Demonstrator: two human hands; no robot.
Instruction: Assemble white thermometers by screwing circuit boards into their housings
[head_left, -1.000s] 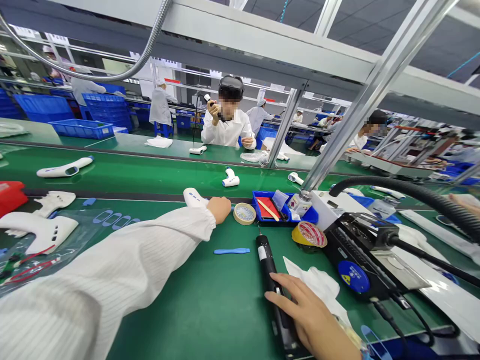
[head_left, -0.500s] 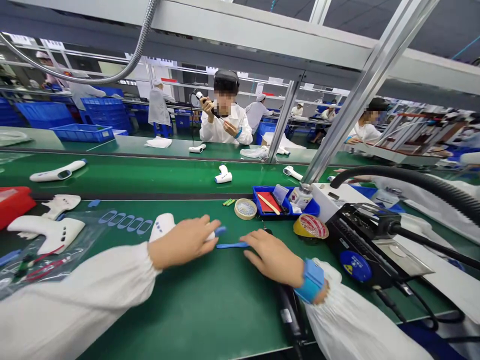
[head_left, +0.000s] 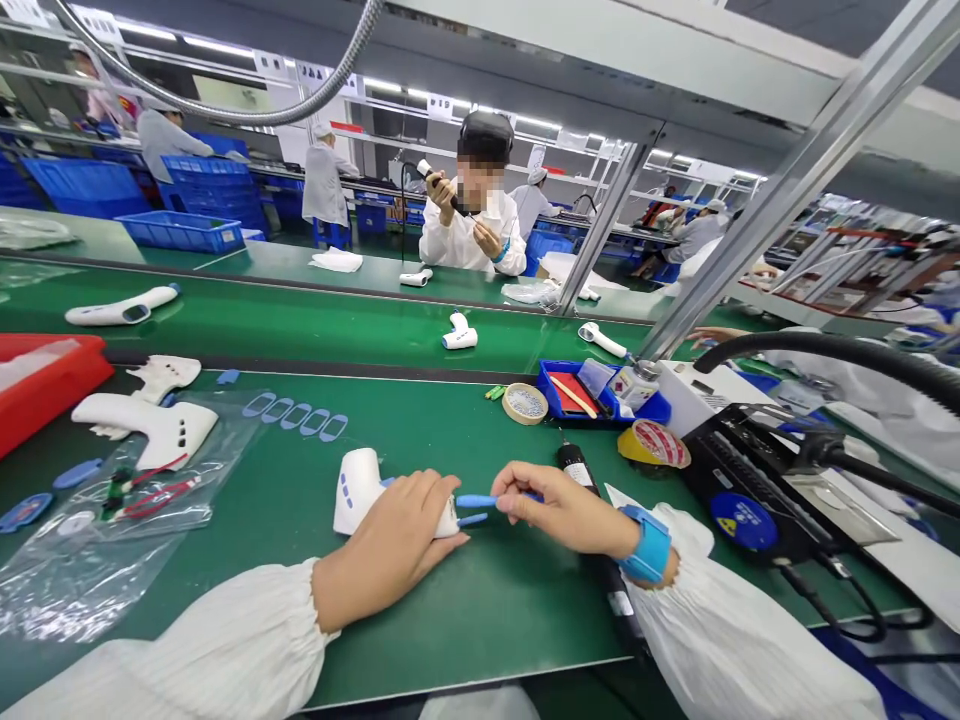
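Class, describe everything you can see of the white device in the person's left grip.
The white device looks like smooth plastic. Its broad end, at picture left, bears three small blue marks. The left grip covers its middle, with a bit of blue showing above. The narrower end emerges at right, where a thin blue piece juts out. The device appears to lie on the green tabletop. A blue tool in the right grip points at the narrower end; whether they touch is unclear.

red bin [head_left: 56,408] off to my left, something whitish inside | blue crate [head_left: 202,240] on the bench [head_left: 281,254] across from me | bendy metal hose [head_left: 255,119] drooping up top | coworker in white [head_left: 447,240] facing me | yellow/red tape roll [head_left: 654,446] on my right, near a black box [head_left: 718,458] w/ round blue sticker [head_left: 742,521]
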